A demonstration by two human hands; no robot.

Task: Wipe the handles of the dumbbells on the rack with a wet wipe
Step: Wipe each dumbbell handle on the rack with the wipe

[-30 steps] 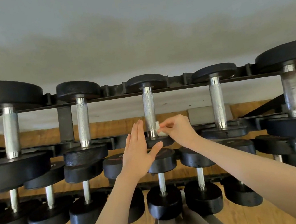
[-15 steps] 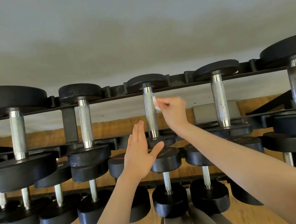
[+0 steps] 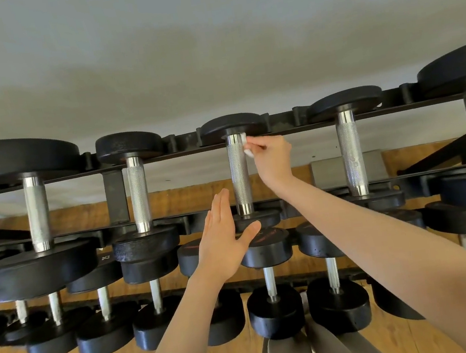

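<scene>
The rack (image 3: 279,134) is standing in front of my fingers, with dumbbells to both sides and below. I am judging the task as far from finished — many handles are waiting, and I cannot tell which are already wiped. My right hand (image 3: 272,157) is reaching up, pinching the small wet wipe (image 3: 247,145) against the top of the middle handle (image 3: 238,172). My left hand (image 3: 225,241) is hovering lower, just beside this handle — fingers straight, holding nothing.

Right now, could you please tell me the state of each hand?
Left hand: open, fingers straight, holding nothing.
Right hand: pinching the wet wipe against the handle.
</scene>
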